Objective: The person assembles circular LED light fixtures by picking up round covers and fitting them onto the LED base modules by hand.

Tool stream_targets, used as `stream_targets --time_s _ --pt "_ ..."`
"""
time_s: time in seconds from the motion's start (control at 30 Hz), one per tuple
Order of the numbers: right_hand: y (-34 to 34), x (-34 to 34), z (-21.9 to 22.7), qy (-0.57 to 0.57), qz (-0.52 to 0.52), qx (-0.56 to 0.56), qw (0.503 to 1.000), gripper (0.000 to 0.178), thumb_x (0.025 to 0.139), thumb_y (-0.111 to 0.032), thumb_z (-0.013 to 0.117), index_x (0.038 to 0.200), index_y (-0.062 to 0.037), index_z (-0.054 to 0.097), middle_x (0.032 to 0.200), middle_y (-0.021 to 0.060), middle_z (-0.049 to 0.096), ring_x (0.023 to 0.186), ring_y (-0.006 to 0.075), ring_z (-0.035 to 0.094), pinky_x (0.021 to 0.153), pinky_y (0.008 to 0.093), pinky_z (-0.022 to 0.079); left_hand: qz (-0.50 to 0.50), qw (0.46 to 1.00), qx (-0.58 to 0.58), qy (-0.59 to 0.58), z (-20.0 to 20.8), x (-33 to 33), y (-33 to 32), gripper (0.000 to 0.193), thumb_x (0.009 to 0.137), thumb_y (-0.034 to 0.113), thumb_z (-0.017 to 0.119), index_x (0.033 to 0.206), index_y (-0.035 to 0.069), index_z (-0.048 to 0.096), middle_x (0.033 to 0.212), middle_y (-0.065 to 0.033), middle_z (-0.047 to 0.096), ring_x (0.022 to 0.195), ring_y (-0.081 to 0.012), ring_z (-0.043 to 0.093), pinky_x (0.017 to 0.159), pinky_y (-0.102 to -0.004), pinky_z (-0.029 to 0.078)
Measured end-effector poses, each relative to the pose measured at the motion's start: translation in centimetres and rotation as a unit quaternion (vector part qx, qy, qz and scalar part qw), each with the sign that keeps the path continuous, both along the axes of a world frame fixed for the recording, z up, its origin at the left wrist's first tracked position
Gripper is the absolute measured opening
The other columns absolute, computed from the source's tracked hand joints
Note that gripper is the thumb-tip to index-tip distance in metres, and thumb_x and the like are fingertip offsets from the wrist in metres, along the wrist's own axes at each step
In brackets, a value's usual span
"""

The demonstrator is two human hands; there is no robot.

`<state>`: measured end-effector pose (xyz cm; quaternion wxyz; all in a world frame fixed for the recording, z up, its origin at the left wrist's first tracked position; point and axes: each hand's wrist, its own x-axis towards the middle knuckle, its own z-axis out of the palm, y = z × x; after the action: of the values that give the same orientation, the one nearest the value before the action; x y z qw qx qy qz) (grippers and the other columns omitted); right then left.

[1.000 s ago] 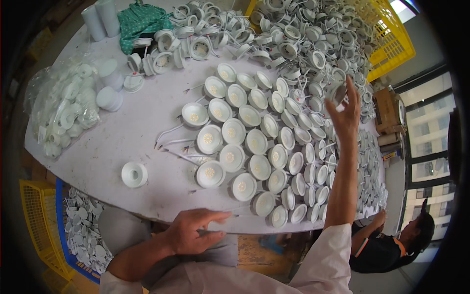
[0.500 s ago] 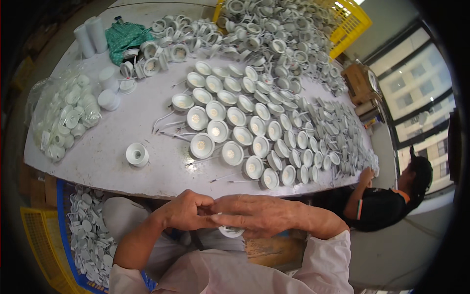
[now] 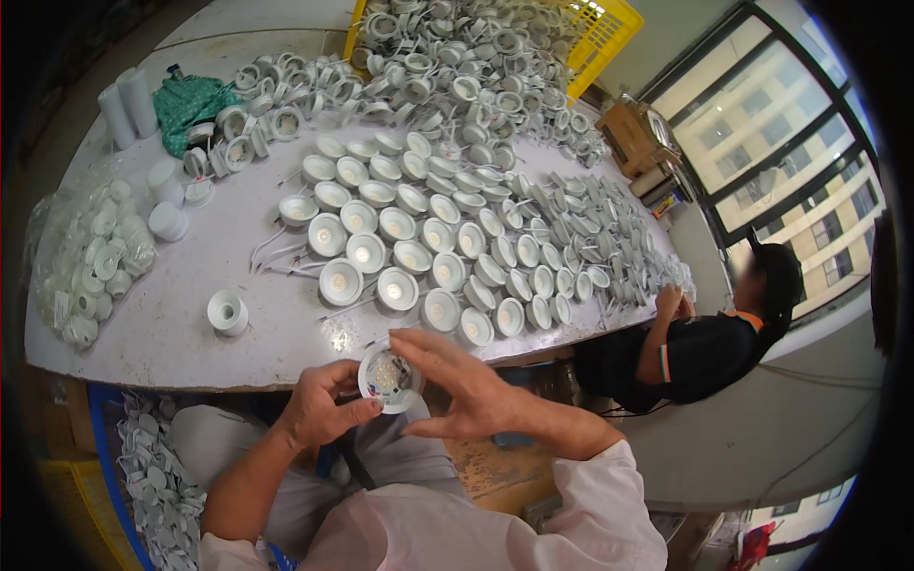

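Note:
Just off the table's front edge, my left hand (image 3: 327, 407) grips a round white downlight (image 3: 389, 379) by its left side. Its open face is turned up toward me, showing a pale round LED board with small parts and bits of wire. My right hand (image 3: 464, 385) is at the light's right side, thumb and fingers spread apart, fingertips close to the rim; whether they touch it I cannot tell. Beyond my hands, rows of similar white downlights (image 3: 366, 253) lie face up on the table, wires trailing. A white ring-shaped cup (image 3: 228, 312) stands alone to the left.
A heap of white lamp housings (image 3: 476, 76) fills the table's back by a yellow crate (image 3: 609, 43). At left lie a clear bag of white parts (image 3: 105, 247) and a green cloth (image 3: 190, 109). A blue bin (image 3: 107, 447) holds white pieces. A co-worker (image 3: 714, 328) sits at right.
My hands have come apart and the downlight has turned to show its inside. The right hand has opened away from it. The whole view has shifted, with the table lying further left.

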<state>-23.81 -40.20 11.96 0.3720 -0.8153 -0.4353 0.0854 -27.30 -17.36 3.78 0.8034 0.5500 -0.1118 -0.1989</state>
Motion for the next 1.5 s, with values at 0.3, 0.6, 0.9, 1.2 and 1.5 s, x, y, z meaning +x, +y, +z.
stream_targets --time_s 0.3,0.6,0.9,1.2,1.5 --pt "-0.4 -1.0 -1.9 -0.067 0.063 -0.058 0.994 0.092 0.068 -0.013 0.075 0.144 -0.0073 0.023 0.138 0.0223 0.035 0.114 0.0409 0.046 0.094 0.0445 0.045 -0.049 0.987 0.145 -0.041 0.4 -0.7 -0.5 0.040 0.078 0.028 0.072 0.100 -0.005 0.063 0.092 -0.0113 0.067 0.089 -0.0147 0.061 0.079 -0.0294 0.048" --pt "-0.3 0.5 -2.7 -0.079 0.054 -0.001 0.995 0.085 0.064 -0.010 0.076 0.136 0.0007 0.034 0.135 0.0252 0.038 0.120 0.0441 0.042 0.100 0.0432 0.039 -0.019 0.996 0.087 0.009 2.3 -0.4 -1.4 0.023 0.086 0.015 0.061 0.103 -0.001 0.060 0.075 -0.0004 0.060 0.065 -0.0044 0.052 0.056 -0.0224 0.043" --pt "3.1 2.2 -3.8 -0.106 -0.044 0.020 0.993 0.089 0.058 -0.002 0.079 0.138 -0.0018 0.039 0.136 0.0190 0.046 0.121 0.0329 0.049 0.098 0.0393 0.043 0.050 0.997 0.048 0.025 -0.5 0.4 -0.6 0.018 0.094 0.016 0.049 0.090 0.000 0.055 0.060 -0.0017 0.052 0.050 -0.0057 0.046 0.044 -0.0236 0.039" --pt "5.1 1.7 -5.1 -0.019 -0.080 0.043 0.996 0.090 0.060 0.000 0.077 0.139 -0.0008 0.036 0.136 0.0189 0.046 0.124 0.0326 0.047 0.102 0.0394 0.039 0.059 0.997 0.034 0.039 -0.6 -0.1 1.1 0.030 0.089 0.016 0.057 0.112 -0.005 0.054 0.086 -0.0060 0.063 0.062 -0.0094 0.055 0.058 -0.0249 0.046" --pt "7.0 3.1 -6.3 0.167 -0.258 0.089 0.947 0.025 0.082 -0.004 0.065 0.106 0.0047 0.063 0.083 0.0037 0.066 0.074 0.0059 0.057 0.068 0.0215 0.048 0.132 0.985 0.111 0.013 -0.1 0.0 1.9 0.037 0.083 0.017 0.062 0.113 -0.004 0.055 0.088 -0.0102 0.064 0.070 -0.0121 0.059 0.066 -0.0276 0.050"
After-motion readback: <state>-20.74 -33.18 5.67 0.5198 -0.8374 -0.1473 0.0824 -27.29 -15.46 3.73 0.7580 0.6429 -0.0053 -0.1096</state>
